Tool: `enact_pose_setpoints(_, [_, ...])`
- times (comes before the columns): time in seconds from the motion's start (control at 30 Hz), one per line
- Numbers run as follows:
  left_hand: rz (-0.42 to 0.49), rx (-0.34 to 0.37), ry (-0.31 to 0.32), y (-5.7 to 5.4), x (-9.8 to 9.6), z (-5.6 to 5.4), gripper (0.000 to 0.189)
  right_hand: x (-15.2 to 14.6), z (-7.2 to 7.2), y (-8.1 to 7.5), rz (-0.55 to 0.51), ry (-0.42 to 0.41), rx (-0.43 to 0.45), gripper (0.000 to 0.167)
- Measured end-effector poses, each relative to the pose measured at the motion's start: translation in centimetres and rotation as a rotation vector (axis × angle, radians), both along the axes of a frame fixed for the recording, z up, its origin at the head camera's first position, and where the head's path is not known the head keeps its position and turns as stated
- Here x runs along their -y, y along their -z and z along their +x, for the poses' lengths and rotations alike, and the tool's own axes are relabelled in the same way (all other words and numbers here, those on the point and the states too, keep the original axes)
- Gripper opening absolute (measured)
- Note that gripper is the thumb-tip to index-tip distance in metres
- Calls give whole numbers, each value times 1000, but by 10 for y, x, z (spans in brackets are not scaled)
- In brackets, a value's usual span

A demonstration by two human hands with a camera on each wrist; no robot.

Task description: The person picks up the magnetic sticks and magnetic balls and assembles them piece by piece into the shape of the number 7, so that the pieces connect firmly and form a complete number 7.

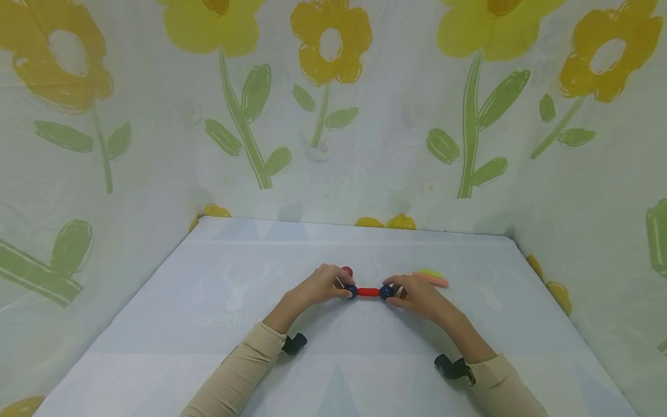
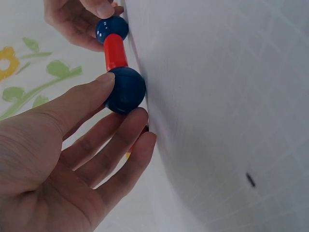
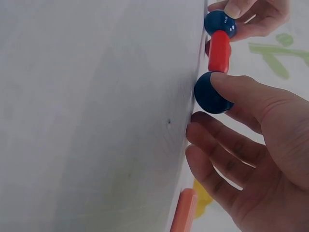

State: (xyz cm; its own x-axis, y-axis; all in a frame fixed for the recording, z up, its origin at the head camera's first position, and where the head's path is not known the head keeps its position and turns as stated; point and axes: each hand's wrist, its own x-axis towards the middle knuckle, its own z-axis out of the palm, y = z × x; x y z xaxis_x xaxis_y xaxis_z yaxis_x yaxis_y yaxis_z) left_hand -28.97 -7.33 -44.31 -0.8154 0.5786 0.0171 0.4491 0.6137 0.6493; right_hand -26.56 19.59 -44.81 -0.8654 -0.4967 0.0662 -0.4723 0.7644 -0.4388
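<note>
Two dark blue balls are joined by a short red rod (image 1: 369,292), forming a small dumbbell shape low over the white table. My left hand (image 1: 327,283) pinches the left blue ball (image 2: 125,90) between thumb and fingers. At the other end, my right hand (image 1: 417,295) pinches the right blue ball (image 3: 212,93), its thumb on the side by the rod. The remaining fingers of the right hand spread loosely below the ball in the right wrist view. Just behind the left hand lies a red ball (image 1: 347,271), partly covered by the fingers.
Behind the right hand lie an orange stick (image 1: 431,280) and a yellow-green stick (image 1: 431,272). The white table (image 1: 156,324) ends at a flower-printed curtain (image 1: 385,145) at the back and sides. Black wrist mounts stick out at both sleeves.
</note>
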Motion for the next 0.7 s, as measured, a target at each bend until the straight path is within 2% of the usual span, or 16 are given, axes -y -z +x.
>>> enact_pose_setpoints(0.43, [-11,10,-17,0,0,-1,24,-1,0,1,-7,-2,0,39])
enact_pose_setpoints(0.7, [-12,1,-10,1,0,-1,24,-3,-3,0,27,107,44,47])
